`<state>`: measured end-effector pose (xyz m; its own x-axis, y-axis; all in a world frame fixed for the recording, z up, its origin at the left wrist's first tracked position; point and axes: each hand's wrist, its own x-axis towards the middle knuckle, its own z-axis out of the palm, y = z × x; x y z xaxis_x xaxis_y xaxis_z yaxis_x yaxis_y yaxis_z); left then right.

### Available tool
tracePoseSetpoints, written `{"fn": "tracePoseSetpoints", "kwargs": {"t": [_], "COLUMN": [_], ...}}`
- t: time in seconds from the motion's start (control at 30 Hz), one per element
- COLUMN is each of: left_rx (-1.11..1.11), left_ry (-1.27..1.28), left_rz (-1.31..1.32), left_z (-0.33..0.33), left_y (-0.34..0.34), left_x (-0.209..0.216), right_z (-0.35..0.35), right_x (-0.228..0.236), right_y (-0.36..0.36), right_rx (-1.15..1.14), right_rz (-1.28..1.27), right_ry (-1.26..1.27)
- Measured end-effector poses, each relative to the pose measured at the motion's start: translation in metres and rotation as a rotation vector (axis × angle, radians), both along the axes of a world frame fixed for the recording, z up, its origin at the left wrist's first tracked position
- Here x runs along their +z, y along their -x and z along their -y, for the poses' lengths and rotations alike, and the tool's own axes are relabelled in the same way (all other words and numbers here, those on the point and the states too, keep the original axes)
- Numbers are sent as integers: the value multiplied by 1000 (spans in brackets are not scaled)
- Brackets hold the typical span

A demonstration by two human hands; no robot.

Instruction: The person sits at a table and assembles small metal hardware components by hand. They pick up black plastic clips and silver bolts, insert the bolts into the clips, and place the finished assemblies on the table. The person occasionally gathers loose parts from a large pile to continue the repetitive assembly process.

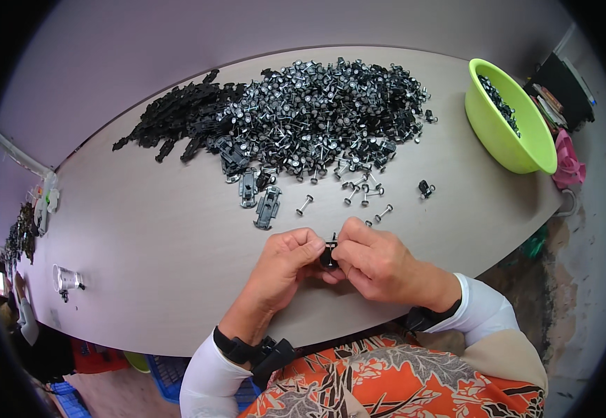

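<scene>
Close to the table's near edge, my left hand [290, 263] and my right hand [381, 263] meet, fingers closed. Between their fingertips is a small black plastic part [329, 255] with a light metal piece at its top; the fingers hide much of it. Just beyond the hands lie loose wheel axles, short metal rods with a small black wheel at each end, one of them a single wheel axle [305, 204]. Two dark grey toy-car bases, a nearer base [267, 207] and a farther base [248, 188], rest left of these axles.
A big heap of wheel axles [331, 111] covers the far middle, with black plastic parts [184, 111] piled at its left. At right stands a lime-green basin [508, 143] holding small dark parts. A clear cup [67, 278] sits far left, near another person's arm [27, 322].
</scene>
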<state>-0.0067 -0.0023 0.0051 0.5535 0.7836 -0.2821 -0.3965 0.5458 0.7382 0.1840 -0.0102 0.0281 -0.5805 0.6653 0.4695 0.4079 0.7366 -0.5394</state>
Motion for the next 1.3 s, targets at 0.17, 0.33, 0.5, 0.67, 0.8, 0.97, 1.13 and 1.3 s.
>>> {"fn": "tracePoseSetpoints", "kwargs": {"t": [0.17,0.33,0.5,0.67,0.8,0.97,1.13,1.3], "left_rx": [9,7,6,3,57,78,65,46], "left_ry": [-10,-44,-32,-41,-53,-42,-68,-78], "left_rz": [21,8,-39,-73,-67,-98,-142,-114], "left_z": [7,13,16,17,16,17,19,19], "left_y": [4,7,8,5,6,4,5,6], "left_x": [4,0,-4,-6,-3,3,-1,-5], "right_z": [5,7,10,15,14,13,17,22], "right_x": [4,1,4,7,8,3,6,10], "right_y": [3,3,2,3,-3,-3,4,12], "right_rx": [2,24,67,46,-4,1,-3,-45], "right_rz": [-27,22,104,141,-13,-11,169,169], "right_ry": [6,3,27,53,68,26,-6,-7]}}
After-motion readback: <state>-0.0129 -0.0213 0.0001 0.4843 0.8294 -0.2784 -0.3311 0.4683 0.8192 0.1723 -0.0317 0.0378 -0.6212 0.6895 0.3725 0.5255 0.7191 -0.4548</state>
